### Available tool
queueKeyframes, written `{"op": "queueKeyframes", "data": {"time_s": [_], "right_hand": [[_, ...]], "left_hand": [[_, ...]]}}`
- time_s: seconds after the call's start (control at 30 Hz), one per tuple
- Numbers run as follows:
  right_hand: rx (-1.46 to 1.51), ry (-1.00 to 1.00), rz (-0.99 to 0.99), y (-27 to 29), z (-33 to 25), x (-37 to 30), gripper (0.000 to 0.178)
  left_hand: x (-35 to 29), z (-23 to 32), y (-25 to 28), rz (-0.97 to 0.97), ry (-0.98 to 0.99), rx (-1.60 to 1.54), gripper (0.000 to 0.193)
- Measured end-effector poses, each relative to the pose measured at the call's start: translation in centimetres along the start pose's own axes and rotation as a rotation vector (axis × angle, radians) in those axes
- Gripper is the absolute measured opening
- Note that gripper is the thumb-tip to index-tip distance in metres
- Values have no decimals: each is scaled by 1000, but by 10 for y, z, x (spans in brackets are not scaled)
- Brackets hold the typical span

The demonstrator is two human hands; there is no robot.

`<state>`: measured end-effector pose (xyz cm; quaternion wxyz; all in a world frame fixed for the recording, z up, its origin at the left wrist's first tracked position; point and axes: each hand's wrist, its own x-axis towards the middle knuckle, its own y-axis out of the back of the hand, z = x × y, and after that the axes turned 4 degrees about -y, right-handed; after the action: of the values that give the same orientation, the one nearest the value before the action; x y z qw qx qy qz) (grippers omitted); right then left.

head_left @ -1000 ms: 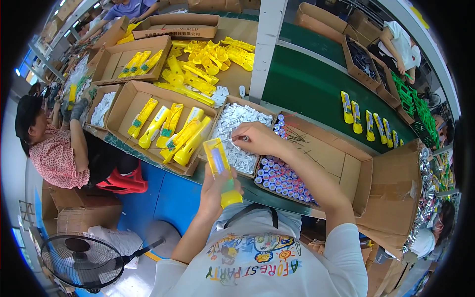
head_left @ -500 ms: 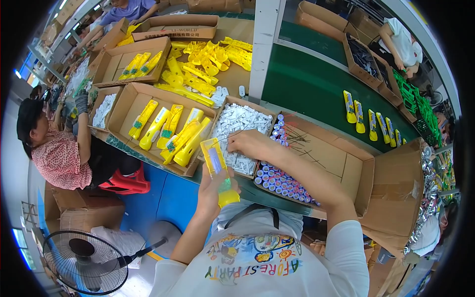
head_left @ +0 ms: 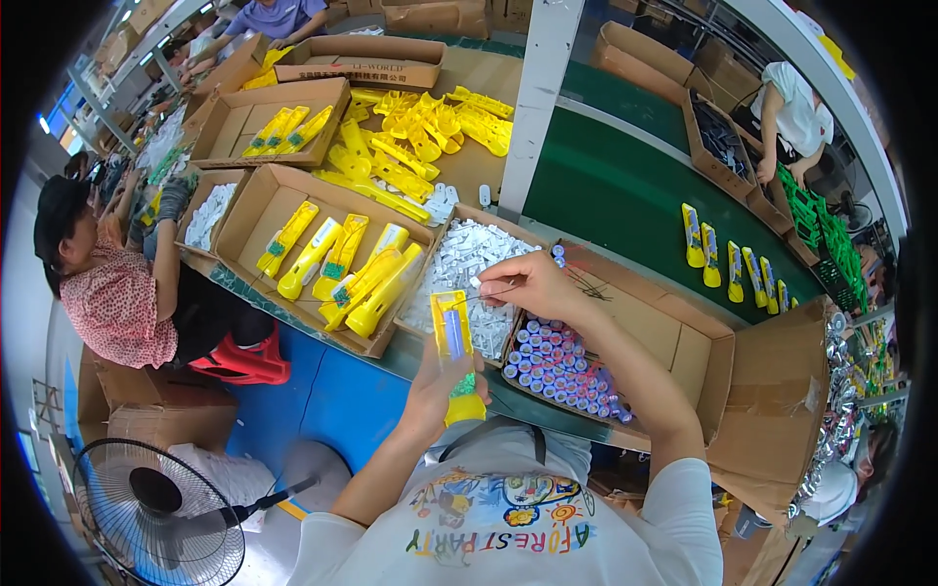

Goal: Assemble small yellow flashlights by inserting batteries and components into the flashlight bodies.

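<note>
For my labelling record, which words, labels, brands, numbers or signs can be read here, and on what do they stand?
Printed wording is not copied here; only its place.
White short-sleeved T-shirt: large multicoloured letters, readable.
Long brown cardboard box, upper left: two printed lines, readable.
Small purple and white cylinders: any print too small.
Yellow plastic shell in left hand: nothing readable.

On our green-edged tabletop (head_left: 400, 355) we see open cardboard boxes (head_left: 277, 188) standing side by side; behind them, loose yellow casings (head_left: 426, 146) lie heaped on a brown surface (head_left: 481, 68). Beyond, a green belt (head_left: 606, 176) carries a row of yellow pieces (head_left: 735, 273).
</note>
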<state>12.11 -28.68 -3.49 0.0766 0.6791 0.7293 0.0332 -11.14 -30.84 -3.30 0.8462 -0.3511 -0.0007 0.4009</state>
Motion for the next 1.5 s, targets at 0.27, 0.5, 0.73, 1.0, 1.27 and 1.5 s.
{"op": "queueKeyframes", "data": {"time_s": [0.27, 0.5, 0.73, 1.0, 1.27, 1.5], "right_hand": [[304, -207, 21, -12, -12, -10, 21], [25, 70, 265, -24, -25, -21, 28], [-523, 74, 829, 189, 7, -43, 31], [-1831, -688, 916, 308, 81, -65, 28], [-830, 633, 40, 5, -59, -49, 27], [-62, 271, 57, -7, -25, -79, 8]], "left_hand": [[13, -11, 5, -94, -85, 269, 40], [15, -6, -2, -250, -162, 278, 43], [44, 92, 56, 280, -477, 1100, 32], [68, 146, 81, 312, -416, 1846, 44], [53, 49, -17, -73, 164, -129, 54], [41, 12, -35, 17, 62, -259, 49]]}}
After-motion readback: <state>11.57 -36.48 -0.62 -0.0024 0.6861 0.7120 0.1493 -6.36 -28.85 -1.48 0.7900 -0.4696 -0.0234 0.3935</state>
